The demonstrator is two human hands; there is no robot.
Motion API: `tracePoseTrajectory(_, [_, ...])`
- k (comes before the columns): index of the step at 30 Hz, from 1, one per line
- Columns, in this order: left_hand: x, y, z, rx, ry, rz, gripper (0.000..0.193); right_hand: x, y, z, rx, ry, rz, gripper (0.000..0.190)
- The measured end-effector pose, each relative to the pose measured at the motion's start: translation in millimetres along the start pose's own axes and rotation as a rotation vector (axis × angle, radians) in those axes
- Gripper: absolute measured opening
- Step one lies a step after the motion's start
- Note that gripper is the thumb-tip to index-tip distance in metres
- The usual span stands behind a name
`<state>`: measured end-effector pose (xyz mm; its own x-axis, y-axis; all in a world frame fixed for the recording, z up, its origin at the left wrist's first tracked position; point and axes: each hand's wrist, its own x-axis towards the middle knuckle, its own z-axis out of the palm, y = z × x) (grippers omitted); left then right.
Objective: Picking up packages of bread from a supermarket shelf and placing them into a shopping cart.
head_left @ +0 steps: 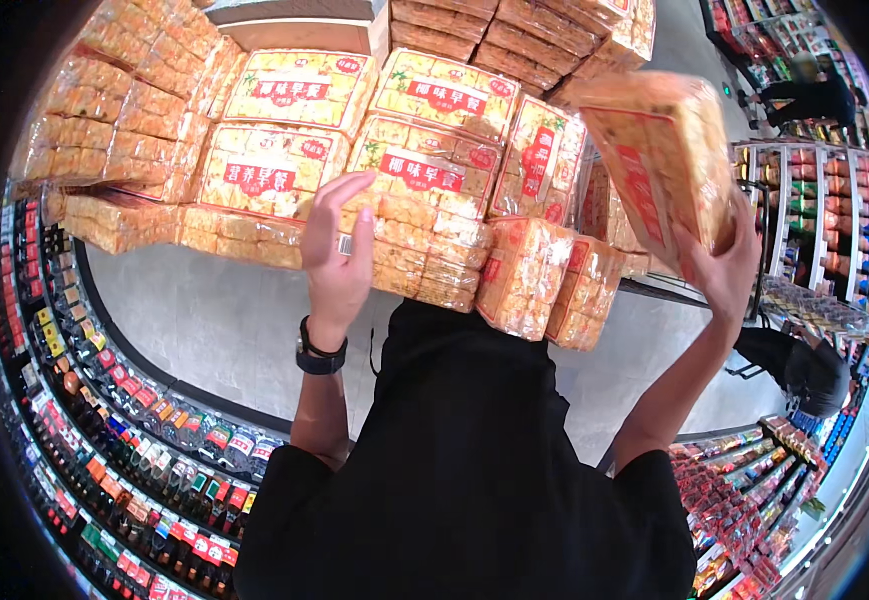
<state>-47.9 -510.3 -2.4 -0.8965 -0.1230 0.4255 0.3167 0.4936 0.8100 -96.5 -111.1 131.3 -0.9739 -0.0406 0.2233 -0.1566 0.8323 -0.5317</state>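
Note:
My right hand [723,262] grips the lower end of a clear-wrapped snack pack [667,165] with a red label, raised and tilted at the right. My left hand [337,255] has its fingers apart in front of a similar wrapped pack [423,176] at the front of the stack; I cannot tell if it touches it. Further packs lie face up, such as a flat pack [273,169] to the left and another pack [446,94] behind. A pack [539,161] is turned sideways, and two upright packs [528,277] stand at the front right.
Taller stacks of wrapped packs [127,112] rise at the left and back. A cardboard box [307,37] sits behind. Bottle shelves [179,450] curve along the lower left; snack shelves [817,217] line the right. Two people [809,367] are in the right aisle.

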Motion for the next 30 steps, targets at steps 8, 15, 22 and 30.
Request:
tracePoseTrajectory(8, [-0.9, -18.4, -34.1, -0.158, 0.170, -0.129, 0.026, 78.5, -63.6, 104.9, -0.028, -0.225, -0.208, 0.071])
tracePoseTrajectory(15, [-26.2, -29.4, -58.9, -0.240, 0.215, -0.299, 0.025, 95.4, -96.7, 182.2, -0.065, -0.507, -0.356, 0.074])
tracePoseTrajectory(22, [-38.3, -41.9, -75.7, -0.203, 0.234, -0.349, 0.023, 97.1, -100.6, 200.1, -0.205, -0.612, -0.273, 0.078])
tracePoseTrajectory(30, [-23.1, -43.5, -76.5, -0.283, 0.165, -0.332, 0.022, 134.3, -67.8, 194.3, -0.003, -0.659, -0.028, 0.079])
